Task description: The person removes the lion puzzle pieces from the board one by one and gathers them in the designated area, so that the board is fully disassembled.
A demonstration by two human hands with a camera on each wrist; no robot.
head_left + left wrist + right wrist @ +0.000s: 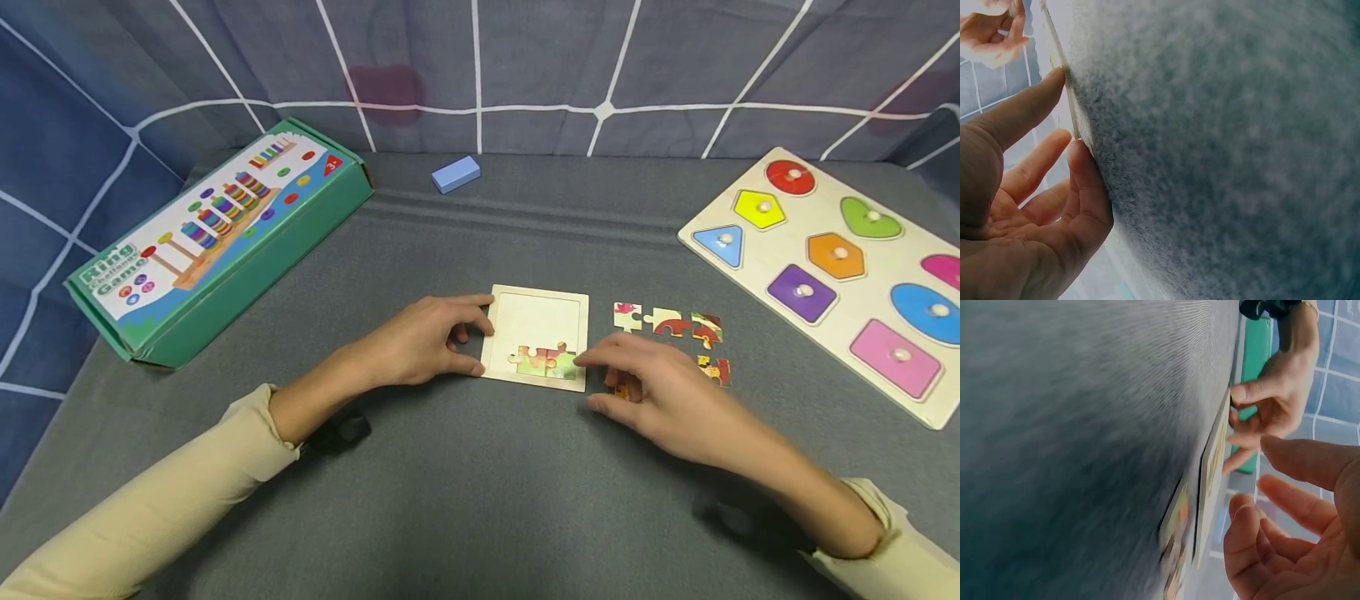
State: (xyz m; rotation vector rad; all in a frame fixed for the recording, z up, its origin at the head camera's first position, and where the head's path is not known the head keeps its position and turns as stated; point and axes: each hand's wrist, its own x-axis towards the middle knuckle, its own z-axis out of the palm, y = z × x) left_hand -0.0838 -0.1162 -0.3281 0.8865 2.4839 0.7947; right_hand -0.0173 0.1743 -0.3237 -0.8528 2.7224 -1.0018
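A square wooden puzzle board (536, 321) lies flat, with joined picture pieces (546, 362) in its lower right part. My left hand (423, 342) holds the board's left side, thumb at the near corner and index finger at the far one. In the left wrist view the left fingertips (1082, 150) meet the board's thin edge. My right hand (667, 396) hovers by the board's right edge, its index fingertip over the joined pieces. Nothing shows between its parted thumb and fingers in the right wrist view. Several loose jigsaw pieces (667, 322) lie beyond it, partly hidden by the hand.
A green ring game box (225, 242) stands at the left. Farther back lies a small blue block (456, 175). At the right is a large peg puzzle (810, 250) with coloured knobbed shapes. A checked cloth (540, 67) rises behind the grey tabletop (450, 500).
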